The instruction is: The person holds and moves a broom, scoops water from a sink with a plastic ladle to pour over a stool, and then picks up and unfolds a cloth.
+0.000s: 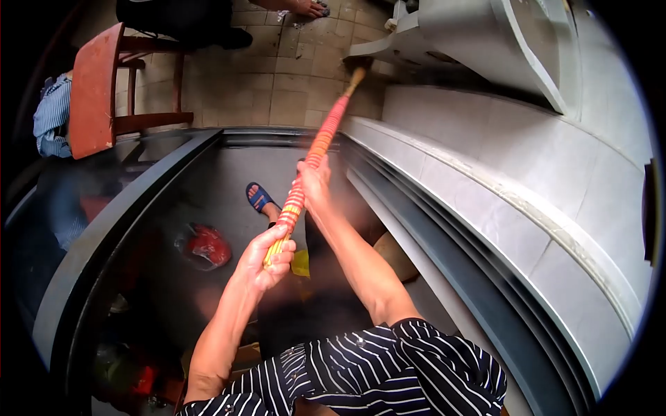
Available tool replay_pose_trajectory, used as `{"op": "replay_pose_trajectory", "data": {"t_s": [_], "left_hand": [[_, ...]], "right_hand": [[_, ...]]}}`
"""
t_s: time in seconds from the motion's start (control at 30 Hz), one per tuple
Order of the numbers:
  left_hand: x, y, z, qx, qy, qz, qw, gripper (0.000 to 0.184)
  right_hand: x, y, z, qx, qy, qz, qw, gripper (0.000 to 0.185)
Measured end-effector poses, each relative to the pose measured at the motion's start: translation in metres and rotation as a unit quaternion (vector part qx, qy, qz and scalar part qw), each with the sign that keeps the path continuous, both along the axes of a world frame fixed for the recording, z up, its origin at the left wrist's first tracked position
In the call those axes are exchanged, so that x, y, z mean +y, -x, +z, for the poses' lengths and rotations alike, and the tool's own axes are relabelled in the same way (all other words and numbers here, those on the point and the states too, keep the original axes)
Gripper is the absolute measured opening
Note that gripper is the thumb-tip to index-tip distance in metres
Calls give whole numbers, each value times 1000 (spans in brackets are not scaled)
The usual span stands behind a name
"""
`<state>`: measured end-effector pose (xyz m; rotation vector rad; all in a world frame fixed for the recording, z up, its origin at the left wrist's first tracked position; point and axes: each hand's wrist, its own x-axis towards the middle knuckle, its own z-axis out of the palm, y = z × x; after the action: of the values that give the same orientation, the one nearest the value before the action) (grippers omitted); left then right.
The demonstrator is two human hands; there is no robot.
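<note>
My left hand [267, 256] is wrapped round the near end of a broom [322, 143] whose long handle is bound with red and yellow bands. Farther up the same handle, my right hand [316, 186] also grips it, fingers closed. The broom slants away from me, up and to the right. Its far end is blurred and reaches the tiled floor [291, 87] beyond the doorway, close to the base of a grey-white fixture [465, 35].
A sliding door frame [479, 284] runs along my right, beside a tiled ledge [499, 194]. At upper left stands a reddish wooden chair [97, 90] with striped cloth [52, 118]. Another person's hand [309, 8] is near the floor at the top. A red plastic bag [208, 246] lies by my sandalled foot [259, 197].
</note>
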<state>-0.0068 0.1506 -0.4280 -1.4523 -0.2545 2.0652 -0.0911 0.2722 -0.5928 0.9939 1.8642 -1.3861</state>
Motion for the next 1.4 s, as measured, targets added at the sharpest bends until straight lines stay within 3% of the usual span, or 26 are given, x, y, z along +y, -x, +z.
{"op": "replay_pose_trajectory", "data": {"t_s": [0.07,0.1,0.13,0.2,0.23,0.27,0.33,0.4,0.47,0.53,0.7,0.8,0.83,0.9,0.93,1.0,1.07,1.1,1.13,1.17,1.2,1.27,1.33,1.4], "left_hand": [[5,18,-34,7,-73,4,997,18],[12,37,-48,-4,-66,-25,997,19],[25,46,-73,23,-75,5,997,19],[34,59,-101,-30,-191,155,969,19],[22,65,-90,0,-176,162,971,19],[14,60,-79,64,-100,113,986,20],[10,40,-50,-6,-21,26,999,19],[10,43,14,18,146,-103,984,20],[13,41,48,65,202,-192,958,29],[15,43,64,86,231,-224,943,46],[20,87,31,193,217,-289,912,44],[32,138,-36,295,200,-328,875,39],[39,159,-61,327,193,-335,862,37],[59,197,-103,340,152,-286,883,22],[76,206,-122,329,124,-195,916,13],[74,221,-117,286,125,-174,934,12],[69,207,-95,317,245,-241,884,13],[65,197,-63,284,288,-245,881,19],[51,190,-27,274,257,-267,888,27],[44,178,-5,234,249,-255,904,38],[32,170,14,226,217,-253,915,48],[14,165,37,205,164,-204,943,49],[12,176,25,208,115,-186,953,45],[32,203,-19,240,72,-171,953,29]], "right_hand": [[22,11,-34,47,-77,-60,994,69],[15,49,5,4,-108,-82,991,22],[23,65,1,-11,-88,-84,992,20],[35,77,-63,-35,-163,-4,986,24],[24,77,-71,-31,-174,14,984,26],[14,70,-71,-30,-188,31,981,28],[-8,53,-13,65,-69,17,995,32],[-15,34,20,-27,122,-59,990,31],[-15,23,50,-46,249,-140,957,26],[-13,28,75,-72,282,-211,933,22],[17,70,57,13,270,-246,931,20],[49,120,2,40,281,-333,899,15],[66,138,-22,76,296,-313,899,15],[88,175,-45,93,301,-326,891,19],[89,186,-51,91,327,-340,877,20],[88,197,-58,86,378,-369,845,21],[74,184,-51,80,425,-339,835,25],[65,171,-40,14,445,-358,821,26],[53,162,-17,-40,466,-363,806,26],[39,149,-4,-29,396,-336,854,25],[25,144,33,-68,376,-316,869,21],[11,138,54,25,300,-335,893,18],[20,155,65,70,271,-328,902,16],[59,184,17,31,273,-350,896,15]]}}
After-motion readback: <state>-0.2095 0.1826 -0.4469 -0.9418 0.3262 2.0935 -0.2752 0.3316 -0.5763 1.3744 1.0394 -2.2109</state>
